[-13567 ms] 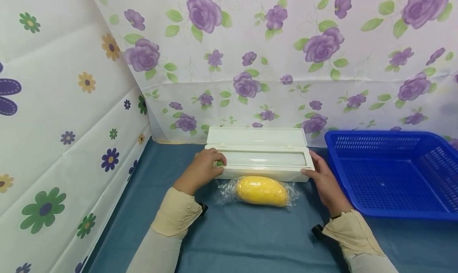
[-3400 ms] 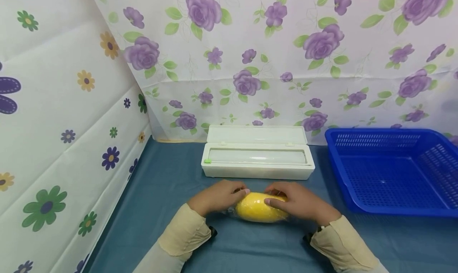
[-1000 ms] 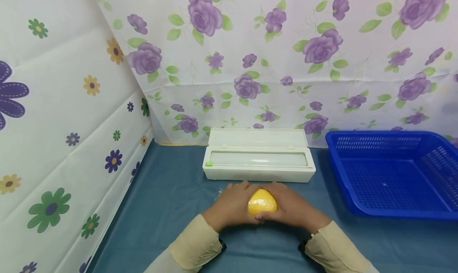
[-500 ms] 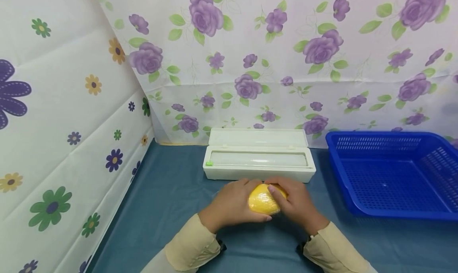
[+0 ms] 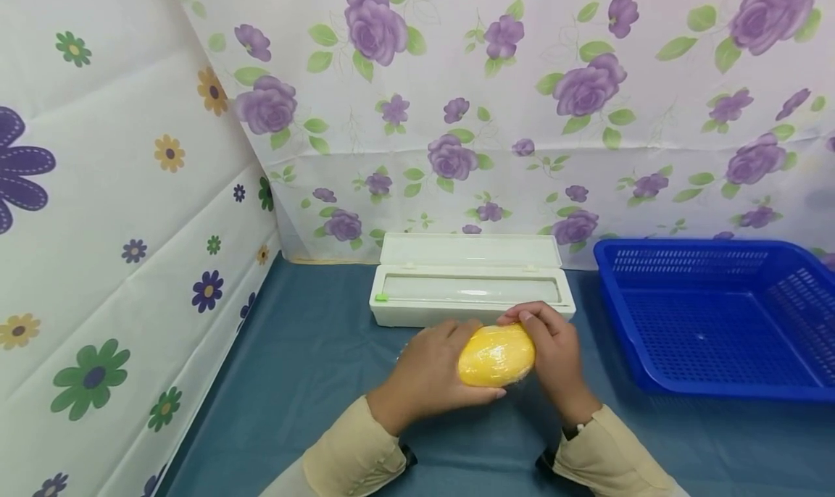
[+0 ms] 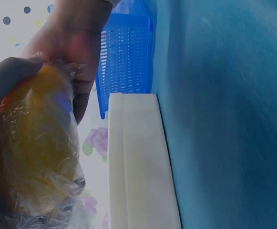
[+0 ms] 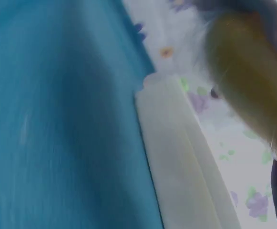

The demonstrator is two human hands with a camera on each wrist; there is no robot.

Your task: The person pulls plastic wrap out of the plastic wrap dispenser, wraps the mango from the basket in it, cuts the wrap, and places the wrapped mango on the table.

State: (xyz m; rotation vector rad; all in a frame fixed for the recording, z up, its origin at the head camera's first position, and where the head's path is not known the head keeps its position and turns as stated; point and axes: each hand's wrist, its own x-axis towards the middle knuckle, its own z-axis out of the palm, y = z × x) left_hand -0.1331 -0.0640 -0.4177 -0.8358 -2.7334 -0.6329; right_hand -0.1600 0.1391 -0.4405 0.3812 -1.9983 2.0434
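Observation:
A yellow mango (image 5: 497, 356) wrapped in clear cling film (image 6: 66, 200) is held up over the table, between both hands. My left hand (image 5: 427, 374) grips its left end, thumb below and fingers behind. At its upper right end my right hand (image 5: 554, 352) has curled fingers and thumb gathered, pinching the film there; the fingertips are partly hidden. In the left wrist view, loose crumpled film hangs from the mango's near end. Just behind the hands stands a white cling film dispenser (image 5: 470, 316), lid (image 5: 470, 251) up, its green slide cutter (image 5: 381, 298) at the left end.
A blue plastic basket (image 5: 724, 390) stands on the right side of the blue-green tablecloth (image 5: 313, 352). Flowered sheets (image 5: 404, 127) close off the back and left, directly behind the dispenser.
Earlier the hands were at the dispenser and the wrapped mango lay in front of it. Since then both hands have picked it up and turned it; the right hand has shifted to its upper right end.

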